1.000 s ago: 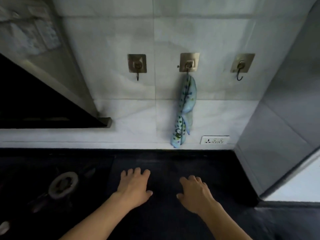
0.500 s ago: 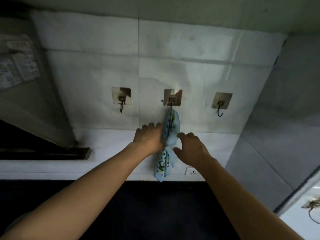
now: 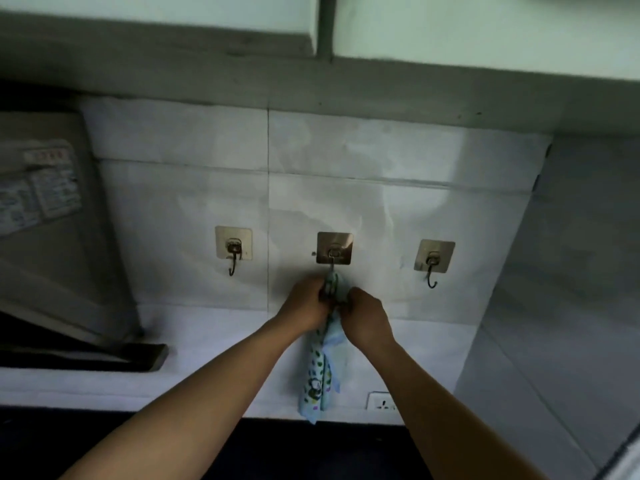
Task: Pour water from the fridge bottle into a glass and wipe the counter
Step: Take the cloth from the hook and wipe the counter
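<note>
Cloth point(image 3: 323, 368) held by left grip point(image 3: 304, 303), right grip point(image 3: 367, 315).

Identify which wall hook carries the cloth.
The middle hook: the blue patterned cloth hangs from it, gripped by the left hand and right hand. The left hook and right hook are bare.

A white tiled wall point(image 3: 381, 209) above the dark counter point(image 3: 311, 452) carries 3 adhesive hooks point(image 3: 434, 256); a patterned blue cloth point(image 3: 320, 379) hangs from the middle hook point(image 3: 334, 249).

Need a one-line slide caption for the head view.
Left hand and right hand grip the patterned cloth at the middle wall hook.
</note>
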Motion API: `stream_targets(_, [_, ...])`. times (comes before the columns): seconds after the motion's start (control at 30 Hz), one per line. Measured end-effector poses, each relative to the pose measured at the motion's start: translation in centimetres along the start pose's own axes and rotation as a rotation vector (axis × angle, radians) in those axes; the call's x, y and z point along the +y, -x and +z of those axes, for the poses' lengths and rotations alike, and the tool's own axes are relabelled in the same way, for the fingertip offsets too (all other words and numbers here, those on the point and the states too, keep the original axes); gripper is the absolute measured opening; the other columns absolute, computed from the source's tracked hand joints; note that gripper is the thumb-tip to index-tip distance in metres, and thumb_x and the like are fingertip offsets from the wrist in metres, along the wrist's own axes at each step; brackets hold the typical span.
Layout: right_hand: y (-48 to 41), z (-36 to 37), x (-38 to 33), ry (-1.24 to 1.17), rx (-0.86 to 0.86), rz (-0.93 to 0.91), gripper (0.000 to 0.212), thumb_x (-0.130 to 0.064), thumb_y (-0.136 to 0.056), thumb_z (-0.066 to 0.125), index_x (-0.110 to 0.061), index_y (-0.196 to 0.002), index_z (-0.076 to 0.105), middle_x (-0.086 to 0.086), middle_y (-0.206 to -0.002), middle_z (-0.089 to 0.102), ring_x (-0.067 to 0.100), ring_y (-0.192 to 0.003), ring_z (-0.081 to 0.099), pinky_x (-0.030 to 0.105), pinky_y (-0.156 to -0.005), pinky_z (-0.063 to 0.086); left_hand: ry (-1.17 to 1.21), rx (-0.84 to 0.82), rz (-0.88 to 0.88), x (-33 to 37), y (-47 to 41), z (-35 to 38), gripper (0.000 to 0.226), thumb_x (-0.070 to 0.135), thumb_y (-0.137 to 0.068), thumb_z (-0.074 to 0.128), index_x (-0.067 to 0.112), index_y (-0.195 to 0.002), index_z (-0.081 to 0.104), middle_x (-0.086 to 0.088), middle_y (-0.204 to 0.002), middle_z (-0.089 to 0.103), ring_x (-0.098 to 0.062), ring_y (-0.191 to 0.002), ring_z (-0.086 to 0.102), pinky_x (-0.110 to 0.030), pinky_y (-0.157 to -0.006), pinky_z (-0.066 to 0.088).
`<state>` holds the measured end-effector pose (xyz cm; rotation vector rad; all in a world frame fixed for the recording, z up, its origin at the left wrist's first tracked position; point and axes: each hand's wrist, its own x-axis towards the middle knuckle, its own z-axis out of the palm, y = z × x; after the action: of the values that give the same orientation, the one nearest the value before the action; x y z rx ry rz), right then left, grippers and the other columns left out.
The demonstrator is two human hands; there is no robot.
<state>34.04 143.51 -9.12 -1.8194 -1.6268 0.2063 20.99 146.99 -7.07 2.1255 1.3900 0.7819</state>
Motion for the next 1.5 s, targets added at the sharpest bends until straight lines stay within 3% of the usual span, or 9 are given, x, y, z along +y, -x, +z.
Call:
stream_targets(0.13, [-0.1, -2.5, -1.4, -0.081, 0.154, -0.020, 0.016, -0.008, -0.092, 0.051, -0.009, -0.080, 0.041, -0.001, -0.063, 0.043, 0.026, -0.066, 0.052, 0.031, -0.058, 0.033, 0.117, 0.066, 0.021, -0.1, 0.8, -1.6, 0.028, 0.021, -0.097, 0.052, 0.019, -0.122, 0.062, 0.009, -0.109, 0.061, -0.011, -0.099, 0.058, -0.024, -0.081, 0.044])
stream_targets(0.27, [0.3, -5.4, -3.8, -0.103, 0.253, -0.144, 0.018, -0.006, -0.091, 0.052, -0.009, -0.080, 0.039, -0.002, -0.058, 0.039, 0.023, -0.054, 0.045, 0.031, -0.047, 0.026, 0.189, 0.188, 0.068, 1.2, 2.0, -3.8, 0.003, 0.014, -0.093, 0.054, 0.016, -0.096, 0.055, 0.005, -0.082, 0.056, -0.011, -0.076, 0.055, -0.018, -0.057, 0.037])
stream_targets(0.37, [1.3, -7.1, -5.6, -0.149, 0.330, -0.229, 0.020, -0.004, -0.089, 0.053, -0.009, -0.077, 0.037, 0.000, -0.055, 0.039, 0.017, -0.048, 0.040, 0.028, -0.043, 0.023, 0.210, 0.248, 0.135, 2.6, 3.3, -5.8, 0.026, 0.011, -0.091, 0.057, 0.018, -0.075, 0.037, 0.004, -0.068, 0.042, -0.007, -0.059, 0.039, -0.023, -0.052, 0.029])
stream_targets(0.63, [6.3, -10.5, -8.5, -0.184, 0.402, -0.272, 0.016, -0.004, -0.087, 0.053, -0.004, -0.076, 0.040, 0.000, -0.053, 0.036, 0.009, -0.045, 0.039, 0.021, -0.041, 0.025, 0.204, 0.291, 0.249, 4.8, 8.4, -10.7, 0.019, 0.016, -0.088, 0.063, 0.015, -0.082, 0.045, 0.000, -0.071, 0.050, -0.009, -0.060, 0.044, -0.014, -0.049, 0.035])
stream_targets(0.8, [10.4, -11.0, -8.8, -0.120, 0.424, -0.279, 0.016, -0.002, -0.084, 0.052, -0.005, -0.075, 0.040, 0.001, -0.055, 0.035, 0.009, -0.049, 0.038, 0.020, -0.042, 0.025, 0.245, 0.117, 0.257, 2.0, 12.1, -10.0, 0.023, 0.014, -0.089, 0.069, 0.021, -0.103, 0.053, 0.003, -0.079, 0.056, 0.002, -0.061, 0.055, -0.011, -0.054, 0.042])
stream_targets(1.0, [15.1, -10.7, -7.8, -0.110, 0.334, -0.260, 0.016, -0.004, -0.085, 0.053, -0.006, -0.075, 0.040, 0.005, -0.059, 0.037, 0.011, -0.054, 0.034, 0.025, -0.046, 0.025, 0.346, -0.292, 0.138, -5.7, 17.7, -4.9, 0.004, 0.026, -0.089, 0.073, 0.023, -0.088, 0.071, -0.004, -0.087, 0.074, -0.011, -0.080, 0.070, -0.036, -0.076, 0.056])
stream_targets(1.17, [17.4, -10.6, -5.6, -0.214, 0.339, -0.191, 0.018, -0.005, -0.084, 0.055, -0.007, -0.075, 0.040, 0.003, -0.059, 0.038, 0.010, -0.053, 0.032, 0.026, -0.046, 0.023, 0.434, -0.481, -0.010, -11.3, 24.6, 1.8, 0.028, 0.039, -0.081, 0.071, 0.025, -0.105, 0.071, 0.000, -0.102, 0.076, -0.010, -0.090, 0.064, -0.035, -0.086, 0.052])
stream_targets(1.33, [20.4, -9.5, -1.7, -0.353, 0.306, -0.041, 0.009, -0.006, -0.086, 0.053, -0.012, -0.090, 0.047, -0.005, -0.063, 0.046, 0.007, -0.052, 0.040, 0.024, -0.047, 0.033, 0.429, -0.175, -0.176, -12.8, 30.5, 6.4, 0.014, 0.037, -0.076, 0.063, 0.030, -0.075, 0.050, 0.013, -0.067, 0.052, -0.001, -0.065, 0.046, -0.030, -0.066, 0.042])
stream_targets(1.5, [24.3, -6.0, 5.7, -0.546, 0.141, 0.247, 0.029, 0.002, -0.088, 0.044, -0.018, -0.099, 0.062, -0.001, -0.066, 0.054, 0.009, -0.055, 0.048, 0.026, -0.052, 0.041, 0.366, 0.281, -0.308, -13.0, 34.1, 7.1, 0.020, 0.030, -0.082, 0.060, 0.018, -0.077, 0.045, 0.003, -0.071, 0.047, -0.003, -0.061, 0.043, -0.024, -0.063, 0.040])
